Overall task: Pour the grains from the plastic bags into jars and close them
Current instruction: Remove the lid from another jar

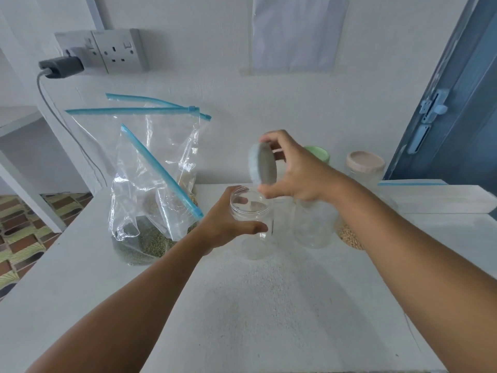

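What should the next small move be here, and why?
Probably set the grey lid down on the table. The right hand holds it lifted off and tilted, the left hand grips the open, empty jar, and pouring from the bag of green grains needs a free hand.

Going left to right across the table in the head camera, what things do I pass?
Bag of green grains → open jar gripped by the left hand → blue lid held by the right hand → green-lidded jar → pink-lidded jar.
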`<action>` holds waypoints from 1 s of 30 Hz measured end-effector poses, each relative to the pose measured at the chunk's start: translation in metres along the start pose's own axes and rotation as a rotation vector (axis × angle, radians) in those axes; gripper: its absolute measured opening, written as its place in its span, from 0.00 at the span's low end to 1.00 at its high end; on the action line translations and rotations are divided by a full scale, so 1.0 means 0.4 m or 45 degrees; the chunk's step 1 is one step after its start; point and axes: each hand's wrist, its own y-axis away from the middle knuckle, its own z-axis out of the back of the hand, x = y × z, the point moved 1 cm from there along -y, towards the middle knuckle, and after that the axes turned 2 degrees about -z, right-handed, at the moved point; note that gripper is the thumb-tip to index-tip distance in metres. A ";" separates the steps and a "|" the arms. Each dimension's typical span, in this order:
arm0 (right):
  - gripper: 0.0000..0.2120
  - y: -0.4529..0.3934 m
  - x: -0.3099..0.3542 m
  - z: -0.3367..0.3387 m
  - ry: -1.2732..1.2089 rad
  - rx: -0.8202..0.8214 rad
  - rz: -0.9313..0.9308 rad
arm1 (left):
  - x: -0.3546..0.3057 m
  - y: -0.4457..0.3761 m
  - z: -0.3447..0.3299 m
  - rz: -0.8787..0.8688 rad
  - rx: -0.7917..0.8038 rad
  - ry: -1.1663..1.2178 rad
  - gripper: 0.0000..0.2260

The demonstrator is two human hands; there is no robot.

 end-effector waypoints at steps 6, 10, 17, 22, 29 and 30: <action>0.38 0.186 -0.137 -0.092 -0.589 -0.438 -0.169 | -0.003 0.004 0.001 0.001 -0.013 -0.034 0.46; 0.42 0.271 -0.204 -0.155 -0.547 -0.402 -0.365 | -0.001 0.005 0.009 0.012 -0.073 -0.050 0.42; 0.46 0.311 -0.235 -0.226 -0.223 -0.333 -0.317 | -0.011 0.007 0.002 0.000 -0.057 -0.118 0.42; 0.42 0.334 -0.263 -0.252 -0.161 -0.150 -0.416 | -0.018 0.010 0.005 0.010 -0.038 -0.120 0.42; 0.44 0.366 -0.312 -0.268 0.326 -0.027 -0.614 | -0.015 0.019 0.020 0.035 -0.052 -0.146 0.42; 0.43 0.366 -0.311 -0.263 0.386 -0.006 -0.653 | -0.014 0.020 0.021 0.038 -0.051 -0.146 0.42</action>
